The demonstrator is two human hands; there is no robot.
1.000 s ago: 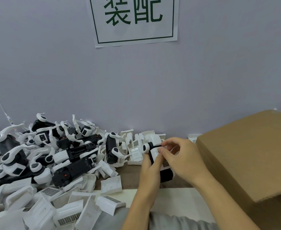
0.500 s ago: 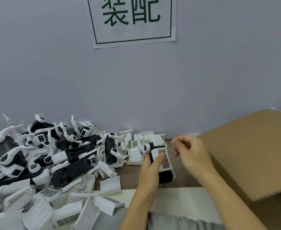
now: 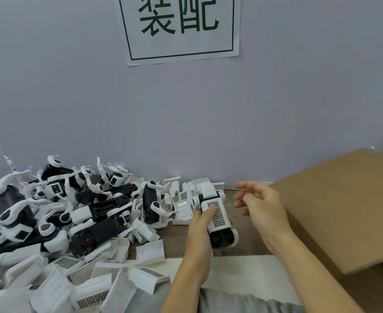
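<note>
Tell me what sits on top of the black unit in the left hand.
A white grilled cover lies on top of the black unit, and the thumb of the left hand presses on it. What joins cover and unit is covered, and the unit's underside is hidden by the hand.

Cardboard box (image 3: 344,211), wall sign (image 3: 228,28), parts heap (image 3: 57,224)

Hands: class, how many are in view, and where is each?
2. The left hand grips the black-and-white unit; the right hand hovers open just right of it, by the cardboard box.
</note>
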